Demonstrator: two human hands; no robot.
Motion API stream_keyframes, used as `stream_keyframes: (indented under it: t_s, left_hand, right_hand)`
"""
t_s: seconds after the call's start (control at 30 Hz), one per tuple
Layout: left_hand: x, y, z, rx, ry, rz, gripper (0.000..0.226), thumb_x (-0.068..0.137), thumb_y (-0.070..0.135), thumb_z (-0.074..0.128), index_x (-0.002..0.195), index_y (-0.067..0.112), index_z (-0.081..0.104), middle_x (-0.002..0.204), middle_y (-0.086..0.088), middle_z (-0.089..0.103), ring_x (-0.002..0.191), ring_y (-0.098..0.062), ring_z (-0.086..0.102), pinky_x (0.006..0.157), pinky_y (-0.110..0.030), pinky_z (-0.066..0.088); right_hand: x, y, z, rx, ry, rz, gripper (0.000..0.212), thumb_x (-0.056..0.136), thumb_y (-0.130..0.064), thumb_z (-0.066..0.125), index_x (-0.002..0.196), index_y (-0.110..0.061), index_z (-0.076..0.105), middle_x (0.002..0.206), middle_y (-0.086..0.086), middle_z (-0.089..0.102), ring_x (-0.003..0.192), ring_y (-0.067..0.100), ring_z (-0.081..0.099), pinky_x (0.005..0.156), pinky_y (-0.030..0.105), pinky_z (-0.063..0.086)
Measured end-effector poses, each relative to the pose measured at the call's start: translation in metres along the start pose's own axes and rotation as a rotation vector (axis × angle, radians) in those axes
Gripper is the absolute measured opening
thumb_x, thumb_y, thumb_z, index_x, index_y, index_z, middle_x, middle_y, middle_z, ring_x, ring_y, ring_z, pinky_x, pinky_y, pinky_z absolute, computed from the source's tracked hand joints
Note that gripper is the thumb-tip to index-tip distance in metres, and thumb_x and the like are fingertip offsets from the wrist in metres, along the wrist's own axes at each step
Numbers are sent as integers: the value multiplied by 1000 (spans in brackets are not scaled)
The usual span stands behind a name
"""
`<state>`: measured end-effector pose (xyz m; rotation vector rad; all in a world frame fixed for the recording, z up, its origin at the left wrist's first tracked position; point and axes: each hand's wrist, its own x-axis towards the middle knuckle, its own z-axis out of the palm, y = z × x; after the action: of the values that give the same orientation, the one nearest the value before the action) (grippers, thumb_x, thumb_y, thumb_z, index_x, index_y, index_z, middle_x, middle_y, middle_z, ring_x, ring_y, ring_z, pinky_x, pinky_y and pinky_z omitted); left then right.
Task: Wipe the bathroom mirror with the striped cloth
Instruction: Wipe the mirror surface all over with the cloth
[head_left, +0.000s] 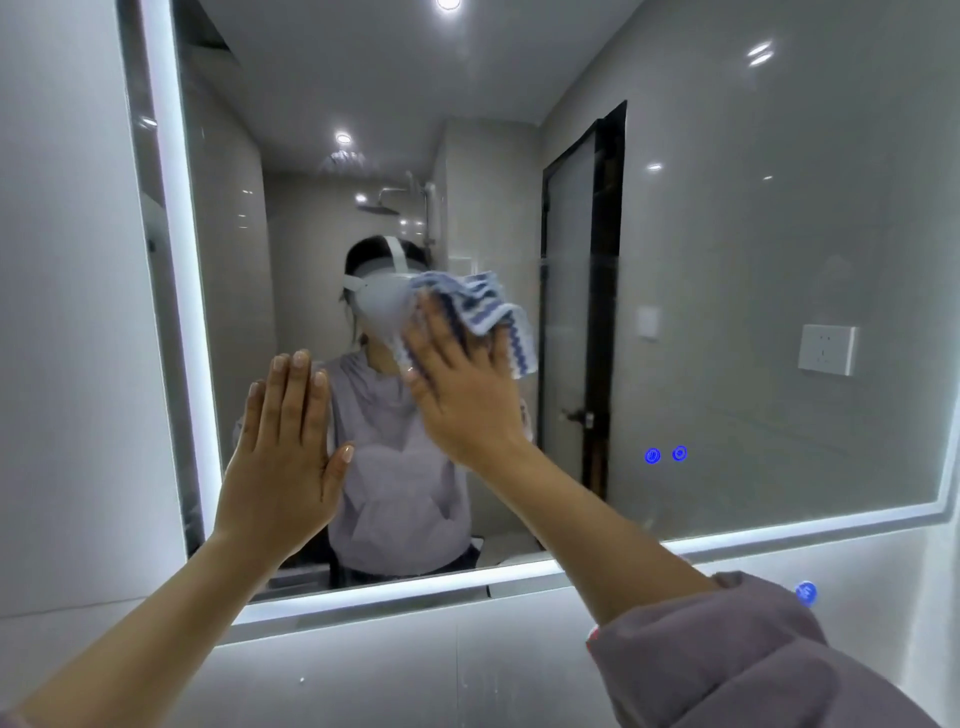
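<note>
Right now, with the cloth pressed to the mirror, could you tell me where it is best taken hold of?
Probably the loose bunched flap of the striped cloth sticking out above and right of the right hand. Come from the upper right and pinch it; the rest lies flat between that hand and the mirror.
</note>
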<state>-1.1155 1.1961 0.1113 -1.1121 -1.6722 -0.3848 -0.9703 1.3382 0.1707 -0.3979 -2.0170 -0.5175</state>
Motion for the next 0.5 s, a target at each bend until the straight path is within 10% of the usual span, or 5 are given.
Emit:
stream_keyframes:
  t_s: [0.23,0.5]
  left_hand:
    - [0,0,-2,-1,-9,-3,72,94,42,25,145,-8,14,156,-26,7,145,-39,5,118,-53,14]
    - [0,-1,-1,7,-29,1,71,95,42,22,145,-7,14,156,-25,5,145,-39,6,117,-53,15]
  right_hand:
    - [0,24,-12,-65,-43,-55,51,102,-36,23,149,-32,7,159,-8,5,148,21,2,119,46,-4]
    - [2,96,-33,-58,43,324,62,92,-39,10,151,-17,7,160,11,6,147,32,4,115,58,4]
